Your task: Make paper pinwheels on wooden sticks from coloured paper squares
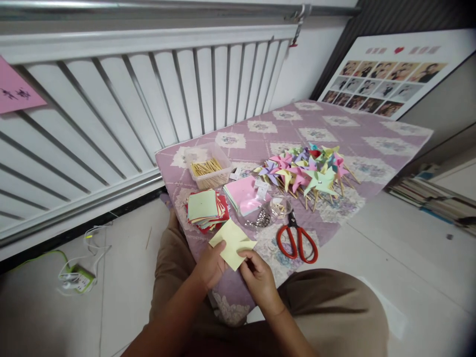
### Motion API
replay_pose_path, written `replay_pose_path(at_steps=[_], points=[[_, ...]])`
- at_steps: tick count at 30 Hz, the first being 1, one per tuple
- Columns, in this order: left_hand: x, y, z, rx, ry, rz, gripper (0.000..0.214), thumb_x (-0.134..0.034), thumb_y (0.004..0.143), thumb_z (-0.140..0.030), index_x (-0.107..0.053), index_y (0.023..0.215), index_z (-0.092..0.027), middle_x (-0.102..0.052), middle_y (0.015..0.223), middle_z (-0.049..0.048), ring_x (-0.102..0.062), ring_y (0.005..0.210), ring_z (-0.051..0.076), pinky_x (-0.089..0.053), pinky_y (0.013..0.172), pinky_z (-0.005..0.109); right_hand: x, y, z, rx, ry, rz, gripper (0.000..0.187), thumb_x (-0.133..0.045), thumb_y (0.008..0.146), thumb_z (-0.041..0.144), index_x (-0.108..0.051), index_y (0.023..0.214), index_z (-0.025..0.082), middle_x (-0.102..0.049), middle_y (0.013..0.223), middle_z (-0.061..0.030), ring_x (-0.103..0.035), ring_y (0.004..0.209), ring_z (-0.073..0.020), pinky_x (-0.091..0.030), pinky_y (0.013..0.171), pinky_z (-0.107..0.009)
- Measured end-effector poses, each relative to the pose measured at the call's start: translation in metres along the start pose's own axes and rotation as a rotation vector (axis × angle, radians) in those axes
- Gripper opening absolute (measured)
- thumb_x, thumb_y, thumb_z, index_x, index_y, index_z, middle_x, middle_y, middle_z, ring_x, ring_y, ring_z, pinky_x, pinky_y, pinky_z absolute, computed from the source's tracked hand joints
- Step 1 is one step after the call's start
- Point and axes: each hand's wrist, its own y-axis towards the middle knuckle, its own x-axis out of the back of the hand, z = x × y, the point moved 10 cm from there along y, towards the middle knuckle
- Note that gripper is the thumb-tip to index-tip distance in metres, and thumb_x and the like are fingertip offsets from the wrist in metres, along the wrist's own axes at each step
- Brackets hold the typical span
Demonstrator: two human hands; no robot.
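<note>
A pale yellow paper square (233, 243) with cut corners is held between my two hands above the table's near edge. My left hand (213, 263) pinches its left side, thumb on top. At its right side, the fingers of my right hand (256, 275) are closed on a corner flap, which stands up a little. Just beyond the paper lies a stack of coloured paper squares (203, 206), green on top. Beside it is a pile of pink sheets (241, 191). Small metal fasteners (263, 218) lie in a clear bag, and red-handled scissors (296, 238) rest to the right.
A clear plastic box (210, 166) of thin wooden sticks stands at the back left. Several finished paper pinwheels (305, 171) are heaped on the flowered tablecloth (338, 120). A small round container (279, 207) sits near the scissors. A white radiator (208, 84) runs behind the table; a power strip (80, 278) lies on the floor.
</note>
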Motion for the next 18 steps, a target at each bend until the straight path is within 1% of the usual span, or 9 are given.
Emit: replay_pose_path(at_steps=[3, 6, 8, 10, 12, 15, 18], points=[[-0.0010, 0.0007, 0.0001, -0.040, 0.046, -0.004, 0.044, -0.072, 0.073, -0.027, -0.060, 0.114, -0.014, -0.069, 0.110, 0.0115, -0.064, 0.101, 0.025, -0.048, 0.088, 0.034, 0.0009, -0.0004, 0.0036, 0.005, 0.012, 0.003, 0.014, -0.052, 0.083, 0.014, -0.060, 0.093, 0.021, -0.065, 0.085, -0.0030, -0.062, 0.078, -0.0167, -0.049, 0.073, -0.026], [0.0005, 0.0023, 0.0030, -0.036, 0.069, -0.029, 0.049, -0.074, 0.070, -0.028, -0.060, 0.114, -0.014, -0.070, 0.106, 0.0114, -0.065, 0.098, 0.025, -0.047, 0.089, 0.035, 0.0010, 0.0001, 0.0072, 0.024, 0.017, 0.012, 0.013, -0.054, 0.083, 0.015, -0.061, 0.092, 0.021, -0.066, 0.084, -0.0027, -0.063, 0.078, -0.0167, -0.050, 0.072, -0.026], [0.0003, 0.0033, 0.0034, -0.031, 0.065, -0.035, 0.052, -0.076, 0.068, -0.028, -0.060, 0.115, -0.014, -0.070, 0.104, 0.0114, -0.065, 0.097, 0.025, -0.047, 0.089, 0.036, 0.0025, 0.0005, 0.0068, 0.020, 0.022, -0.001, 0.015, -0.055, 0.082, 0.016, -0.061, 0.095, 0.021, -0.066, 0.086, -0.0032, -0.063, 0.078, -0.0170, -0.050, 0.072, -0.026], [-0.0004, 0.0037, 0.0022, -0.031, 0.064, -0.039, 0.051, -0.077, 0.066, -0.028, -0.062, 0.113, -0.013, -0.071, 0.102, 0.0118, -0.066, 0.095, 0.025, -0.047, 0.088, 0.036, 0.0040, 0.0005, 0.0046, 0.004, 0.029, -0.018, 0.018, -0.056, 0.082, 0.018, -0.061, 0.098, 0.021, -0.067, 0.089, -0.0041, -0.063, 0.079, -0.0174, -0.051, 0.071, -0.026], [-0.0016, 0.0036, 0.0007, -0.038, 0.066, -0.037, 0.047, -0.077, 0.066, -0.028, -0.063, 0.108, -0.012, -0.071, 0.100, 0.0118, -0.066, 0.091, 0.024, -0.048, 0.084, 0.034, 0.0042, 0.0006, 0.0026, -0.013, 0.036, -0.020, 0.018, -0.056, 0.082, 0.019, -0.062, 0.098, 0.021, -0.067, 0.089, -0.0045, -0.064, 0.079, -0.0179, -0.051, 0.071, -0.027], [-0.0023, 0.0032, 0.0003, -0.043, 0.083, -0.037, 0.042, -0.075, 0.068, -0.027, -0.064, 0.107, -0.013, -0.071, 0.097, 0.0099, -0.066, 0.083, 0.021, -0.048, 0.076, 0.031, 0.0052, 0.0011, 0.0017, -0.036, 0.051, -0.021, 0.012, -0.058, 0.082, 0.021, -0.063, 0.093, 0.021, -0.067, 0.086, -0.0043, -0.063, 0.078, -0.0185, -0.051, 0.072, -0.028], [0.0025, 0.0029, 0.0001, -0.062, 0.133, -0.082, 0.039, -0.074, 0.068, -0.026, -0.065, 0.104, -0.016, -0.070, 0.091, 0.0066, -0.063, 0.072, 0.016, -0.046, 0.066, 0.027, 0.0065, 0.0023, 0.0016, -0.076, 0.105, -0.014, 0.008, -0.057, 0.085, 0.026, -0.063, 0.087, 0.021, -0.066, 0.081, -0.0035, -0.062, 0.077, -0.0186, -0.050, 0.072, -0.028]])
